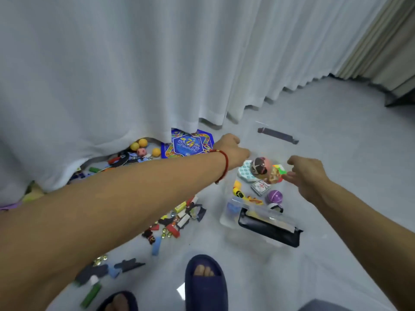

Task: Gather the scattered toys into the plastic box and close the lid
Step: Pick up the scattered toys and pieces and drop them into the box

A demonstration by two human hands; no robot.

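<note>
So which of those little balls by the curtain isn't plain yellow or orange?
The pink ball with red patches, sitting among the three plain yellow-orange balls at the curtain's hem.

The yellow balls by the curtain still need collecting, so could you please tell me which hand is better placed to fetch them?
Probably the left. The yellow balls lie on the left side, nearer the left hand above the plastic box. The right hand is farther right, over the box.
</note>
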